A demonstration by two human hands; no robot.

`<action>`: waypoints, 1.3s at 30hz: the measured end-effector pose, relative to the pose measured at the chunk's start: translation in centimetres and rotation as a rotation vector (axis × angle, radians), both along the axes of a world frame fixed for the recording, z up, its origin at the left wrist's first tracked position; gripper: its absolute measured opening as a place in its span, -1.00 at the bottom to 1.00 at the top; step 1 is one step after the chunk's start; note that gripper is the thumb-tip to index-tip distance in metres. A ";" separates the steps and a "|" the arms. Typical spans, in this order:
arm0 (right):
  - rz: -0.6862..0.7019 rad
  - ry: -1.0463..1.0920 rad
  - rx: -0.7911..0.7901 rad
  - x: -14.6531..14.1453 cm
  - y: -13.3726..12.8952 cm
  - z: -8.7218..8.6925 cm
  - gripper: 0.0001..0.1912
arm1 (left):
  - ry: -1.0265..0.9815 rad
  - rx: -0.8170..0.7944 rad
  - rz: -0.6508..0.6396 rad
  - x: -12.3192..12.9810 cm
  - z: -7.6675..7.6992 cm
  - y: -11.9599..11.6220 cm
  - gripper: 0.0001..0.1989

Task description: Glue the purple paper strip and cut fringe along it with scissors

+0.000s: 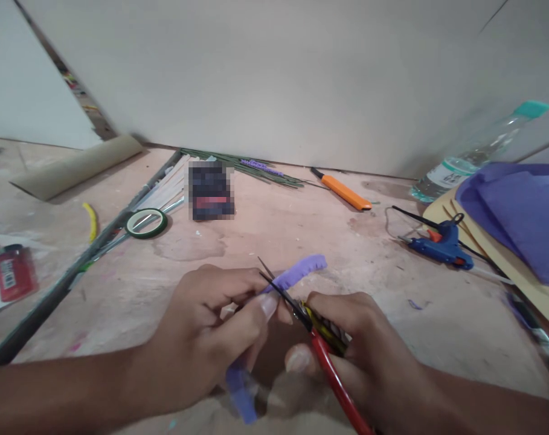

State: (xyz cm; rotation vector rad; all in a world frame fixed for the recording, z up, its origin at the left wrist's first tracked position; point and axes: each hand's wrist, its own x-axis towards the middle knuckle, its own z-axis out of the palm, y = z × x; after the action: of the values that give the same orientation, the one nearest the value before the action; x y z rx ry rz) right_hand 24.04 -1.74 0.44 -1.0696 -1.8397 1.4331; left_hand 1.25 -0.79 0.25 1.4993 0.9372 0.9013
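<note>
A narrow purple strip [301, 272] is pinched between the thumb and fingers of my left hand [220, 320]; one end curves up to the right, the other hangs below the hand. My right hand [369, 344] is closed on scissors [328, 365] with red on the handle and dark blades. The blades are parted and cross the strip just right of my left thumb. Something yellow and dark, partly hidden, also shows between my right fingers beside the scissors.
Behind the hands lie green tape [162, 225], a pixelated dark box [211, 190], green stems [274, 176] and an orange cutter [344, 192]. At right are a blue glue gun [441, 246], bottle [450, 172] and purple sheets [519, 211]; at left, a cardboard tube [79, 166] and red bottle [15, 275].
</note>
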 end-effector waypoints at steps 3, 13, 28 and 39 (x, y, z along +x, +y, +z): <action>-0.009 -0.024 0.014 0.1 0.0 -0.1 -0.66 | 0.022 0.001 0.016 -0.1 0.3 0.0 -0.63; 0.006 -0.057 -0.037 -0.1 0.1 0.3 -0.49 | 0.067 -0.041 -0.013 -0.2 0.5 0.1 -0.66; 0.056 0.198 -0.265 -0.7 0.4 0.9 -0.45 | -0.124 -0.244 -0.009 0.1 0.2 0.0 -0.62; 0.033 0.194 -0.232 -0.5 0.4 0.9 -0.58 | -0.058 -0.175 0.003 0.2 0.5 0.3 -0.65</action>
State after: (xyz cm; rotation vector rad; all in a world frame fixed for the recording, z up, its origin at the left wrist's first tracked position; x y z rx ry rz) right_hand 23.57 -1.29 1.35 -0.9725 -1.5897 1.7380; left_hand 1.47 -0.52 0.76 1.3169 0.9516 0.8381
